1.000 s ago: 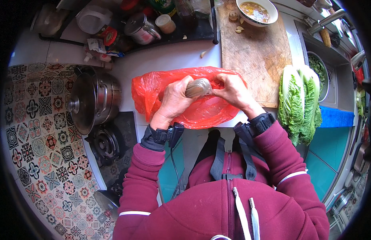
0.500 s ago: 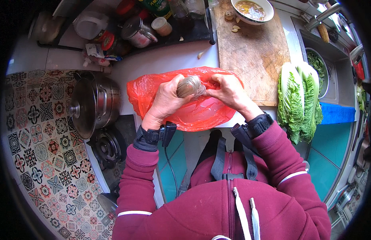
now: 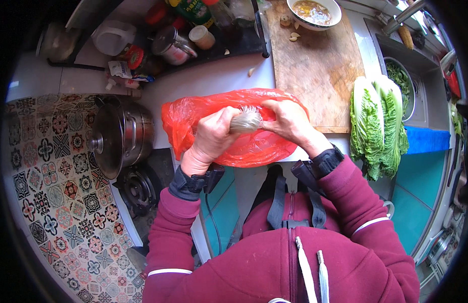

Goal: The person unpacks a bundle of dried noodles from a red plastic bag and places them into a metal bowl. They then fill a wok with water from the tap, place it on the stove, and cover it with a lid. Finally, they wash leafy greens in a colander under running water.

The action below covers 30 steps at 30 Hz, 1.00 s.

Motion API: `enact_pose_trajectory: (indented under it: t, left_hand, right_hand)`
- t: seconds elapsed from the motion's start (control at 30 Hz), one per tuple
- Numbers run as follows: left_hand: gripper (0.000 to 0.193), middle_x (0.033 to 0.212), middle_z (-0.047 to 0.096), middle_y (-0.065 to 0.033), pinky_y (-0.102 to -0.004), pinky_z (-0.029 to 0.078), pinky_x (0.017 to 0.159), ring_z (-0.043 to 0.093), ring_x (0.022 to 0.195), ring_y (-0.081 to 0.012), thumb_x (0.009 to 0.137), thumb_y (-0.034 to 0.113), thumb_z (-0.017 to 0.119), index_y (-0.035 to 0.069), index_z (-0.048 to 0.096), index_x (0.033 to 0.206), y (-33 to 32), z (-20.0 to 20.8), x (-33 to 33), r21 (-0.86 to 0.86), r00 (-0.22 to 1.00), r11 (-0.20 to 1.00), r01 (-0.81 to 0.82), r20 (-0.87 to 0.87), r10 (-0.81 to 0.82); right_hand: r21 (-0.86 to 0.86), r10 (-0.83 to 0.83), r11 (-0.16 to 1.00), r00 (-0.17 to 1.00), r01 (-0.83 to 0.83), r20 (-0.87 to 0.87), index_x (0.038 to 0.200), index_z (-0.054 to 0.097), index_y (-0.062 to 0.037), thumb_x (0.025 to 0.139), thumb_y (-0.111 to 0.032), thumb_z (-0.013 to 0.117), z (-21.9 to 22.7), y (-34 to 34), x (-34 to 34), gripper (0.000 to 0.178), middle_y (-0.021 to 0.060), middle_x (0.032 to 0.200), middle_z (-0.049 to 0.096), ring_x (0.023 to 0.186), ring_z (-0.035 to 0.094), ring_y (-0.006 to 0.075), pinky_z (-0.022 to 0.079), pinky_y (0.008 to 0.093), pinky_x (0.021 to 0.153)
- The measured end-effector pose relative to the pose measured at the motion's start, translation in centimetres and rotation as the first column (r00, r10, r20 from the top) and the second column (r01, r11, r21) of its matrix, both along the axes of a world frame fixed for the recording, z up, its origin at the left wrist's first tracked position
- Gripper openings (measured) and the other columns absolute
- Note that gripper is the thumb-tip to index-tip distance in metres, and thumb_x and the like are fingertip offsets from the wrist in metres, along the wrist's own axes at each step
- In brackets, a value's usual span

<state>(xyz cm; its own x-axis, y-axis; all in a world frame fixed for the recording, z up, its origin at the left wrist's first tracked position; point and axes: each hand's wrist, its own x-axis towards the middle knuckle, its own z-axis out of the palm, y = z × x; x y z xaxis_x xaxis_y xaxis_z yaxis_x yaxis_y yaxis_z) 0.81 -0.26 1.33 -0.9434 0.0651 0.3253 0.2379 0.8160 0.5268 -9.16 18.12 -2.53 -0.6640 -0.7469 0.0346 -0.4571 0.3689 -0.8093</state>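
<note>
My left hand is closed round a bundle of dried glass noodles, greyish and translucent, with fine strand ends sticking up at its top. From the other side my right hand pinches at the bundle's right side, thumb and fingers close together; part of what they grip is hidden. Beneath both hands a thin red plastic bag lies spread and crumpled on the white counter.
Right of the bag lies a wooden cutting board with garlic cloves and a bowl of brownish liquid. Napa cabbage lies beside the sink. A lidded pot and gas burner are left; a jar shelf stands behind.
The bundle has turned in my left hand: its rounded bend faced up before, and now loose strand ends show. Both hands have shifted slightly; the view has moved a little.
</note>
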Motion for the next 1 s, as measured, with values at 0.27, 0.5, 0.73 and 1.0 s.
enact_pose_trajectory:
  t: [0.27, 0.5, 0.73, 1.0]
  left_hand:
    - [0.032, 0.078, 0.065, -0.0101, -0.0322, 0.052, 0.062, 0.067, 0.070, -0.0218, 0.069, 0.008, 0.082, 0.005, 0.060, 0.091, -0.2, 1.8, 0.6, 0.141, 0.985, 0.986, -0.090, 0.160, 0.067]
    - [0.021, 0.078, 0.066, -0.0061, -0.0276, 0.051, 0.066, 0.063, 0.070, -0.0126, 0.074, -0.001, 0.073, 0.004, 0.060, 0.090, -0.6, 2.1, 1.4, 0.195, 0.969, 0.958, -0.211, 0.170, 0.179]
    - [0.026, 0.090, 0.066, -0.0043, -0.0262, 0.051, 0.074, 0.061, 0.082, -0.0093, 0.076, 0.001, 0.074, 0.002, 0.061, 0.097, -0.7, 2.7, 1.4, 0.366, 0.944, 0.905, -0.217, 0.314, 0.100]
    - [0.031, 0.089, 0.067, -0.0074, -0.0294, 0.052, 0.073, 0.064, 0.083, -0.0131, 0.072, 0.006, 0.077, 0.003, 0.060, 0.098, 1.3, 2.9, 0.5, 0.544, 0.948, 0.782, -0.303, 0.256, 0.189]
  right_hand:
    - [-0.062, 0.016, 0.998, 0.995, -0.022, -0.094, 0.103, 0.059, -0.0034, 0.070, -0.039, 0.079, -0.2, -1.4, 0.6, 0.052, 0.0198, 0.079, 0.063, 0.078, 0.063, 0.0367, 0.051, 0.0442, 0.071]
    - [-0.151, 0.006, 0.988, 1.000, -0.006, 0.004, 0.087, 0.059, 0.0010, 0.069, -0.029, 0.081, 0.3, -0.8, 0.7, 0.041, 0.0228, 0.075, 0.060, 0.073, 0.061, 0.0395, 0.048, 0.0423, 0.065]
    - [-0.173, -0.016, 0.985, 0.999, 0.010, -0.031, 0.085, 0.058, 0.0016, 0.069, -0.028, 0.081, 1.0, -1.0, 0.8, 0.041, 0.0228, 0.071, 0.057, 0.068, 0.058, 0.0393, 0.046, 0.0426, 0.062]
    - [-0.238, -0.054, 0.970, 0.998, 0.047, -0.021, 0.089, 0.060, 0.0020, 0.069, -0.021, 0.079, 1.7, -1.2, 1.2, 0.036, 0.0220, 0.076, 0.061, 0.075, 0.062, 0.0394, 0.049, 0.0428, 0.068]
